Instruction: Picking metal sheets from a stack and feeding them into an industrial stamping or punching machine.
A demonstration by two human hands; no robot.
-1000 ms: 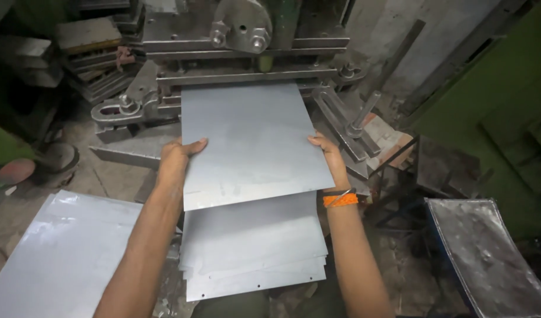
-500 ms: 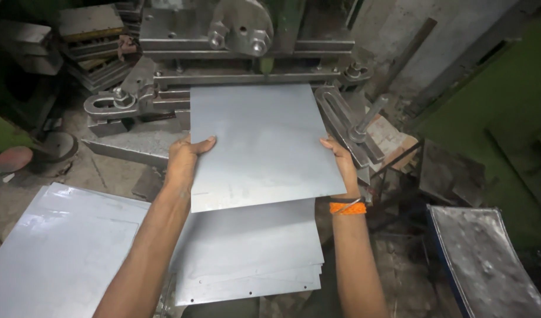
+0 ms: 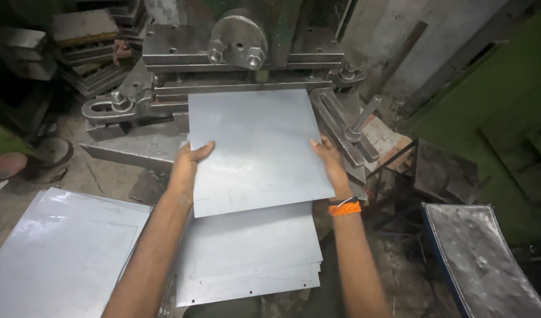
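Sheet metal (image 3: 255, 144), flat, thin and pale grey with a dull sheen, was held level by both hands, its far edge lying at the mouth of the heavy steel press (image 3: 241, 53). The left hand (image 3: 185, 168) gripped the sheet's left edge, thumb lying on top and the other fingers curled out of sight beneath; the right hand (image 3: 331, 165) held the right edge the same way, fingers closed lightly on the metal, an orange band (image 3: 345, 208) around the wrist. Directly under the near half of the held sheet lay a stack of similar sheets (image 3: 247, 259), square-cornered, with small punched holes along the near edge (the count could not be told). To the left rested a larger shiny sheet (image 3: 58, 253), slightly wrinkled in its reflections. The press was rough, dark, grimy iron, with big hex nuts and slotted clamp arms at either side. At the right edge stood a curved, mottled metal panel (image 3: 482, 259).
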